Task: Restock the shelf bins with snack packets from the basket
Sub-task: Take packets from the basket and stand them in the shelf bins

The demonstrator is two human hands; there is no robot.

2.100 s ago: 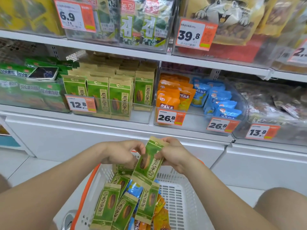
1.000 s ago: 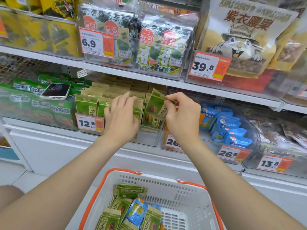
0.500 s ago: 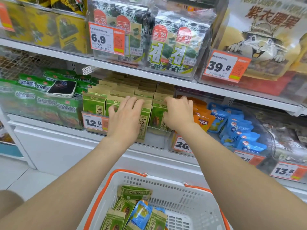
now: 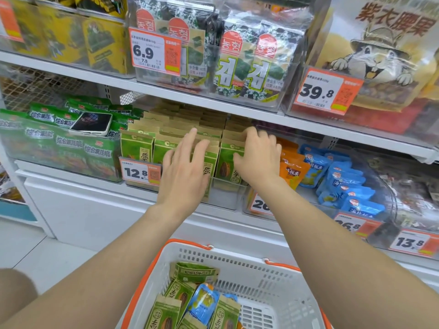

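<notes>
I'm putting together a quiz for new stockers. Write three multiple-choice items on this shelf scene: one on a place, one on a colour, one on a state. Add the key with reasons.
1. Where does the phone lie?
A) on the floor
B) on the green packets in the left bin
C) on the top shelf

2. What colour is the rim of the basket?
A) blue
B) black
C) orange

3. How is the left hand?
A) straight fingers spread over the green seed packets
B) gripping a blue packet
C) clenched in a fist

Key: 1 B, it rests atop those packets, left of the 12.8 tag; 2 C, orange edging runs round the white walls; 3 A, its fingers are spread and hold nothing.
</notes>
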